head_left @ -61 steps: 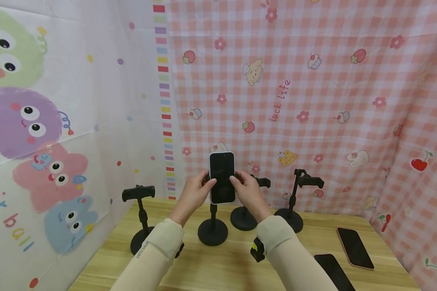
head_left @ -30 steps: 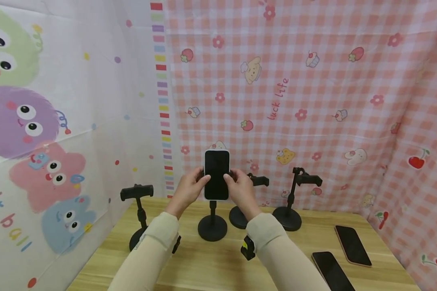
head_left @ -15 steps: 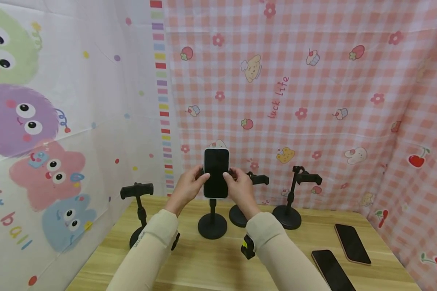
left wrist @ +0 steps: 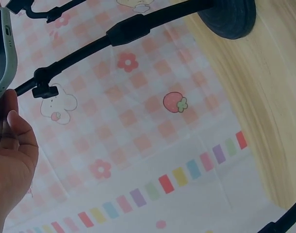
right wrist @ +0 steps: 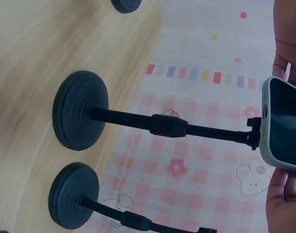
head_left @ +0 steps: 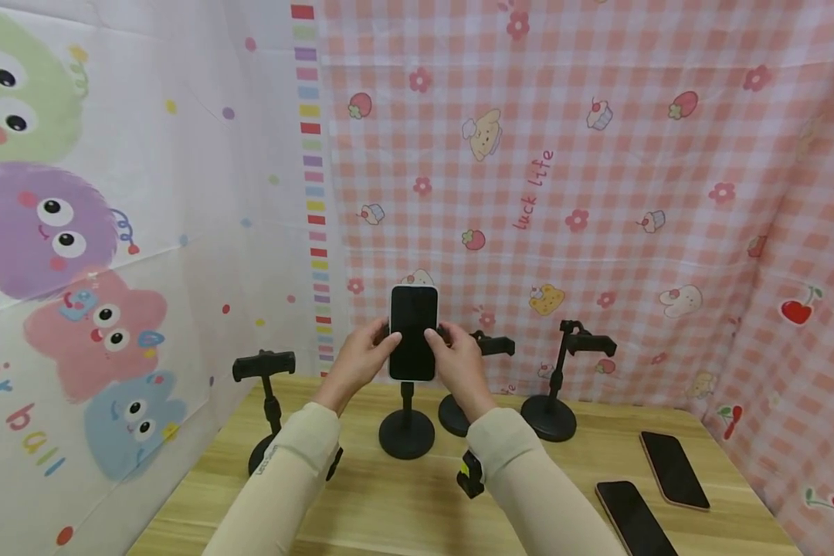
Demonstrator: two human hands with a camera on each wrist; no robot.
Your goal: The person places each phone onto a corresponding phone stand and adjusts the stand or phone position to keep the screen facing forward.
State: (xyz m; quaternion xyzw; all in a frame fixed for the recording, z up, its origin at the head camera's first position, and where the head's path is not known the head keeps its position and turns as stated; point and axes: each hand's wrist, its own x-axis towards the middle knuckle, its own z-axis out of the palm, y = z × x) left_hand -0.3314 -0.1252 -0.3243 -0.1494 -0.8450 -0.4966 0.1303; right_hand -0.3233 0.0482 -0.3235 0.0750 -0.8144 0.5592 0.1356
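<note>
White-edged phone (head_left: 413, 340), head view: upright, screen toward the wearer, at the top of the middle black stand (head_left: 406, 439). Left hand (head_left: 357, 361) and right hand (head_left: 461, 366) pinch it from either side, thumbs on the screen, fingers curled behind. Holder behind it mostly hidden; seating cannot be told. Judgement: fitting in progress; keep thumb pressure even, phone square to the pole, and check both clamp edges before letting go. Two other phones (head_left: 673, 469) (head_left: 634, 519) lie flat on the wood-grain table (head_left: 389, 513).

Left wrist view: pale, rounded casing with a port in its end; slim, smooth pole with a thicker collar. Fingers bent at the phone's edge.

Right wrist view: glossy dark screen; pole ends in a small knobbly joint (right wrist: 254, 132) by the phone's lower edge. Base a matt-looking disc with ringed steps; softly creased checked cloth (right wrist: 206, 170) behind.
</note>
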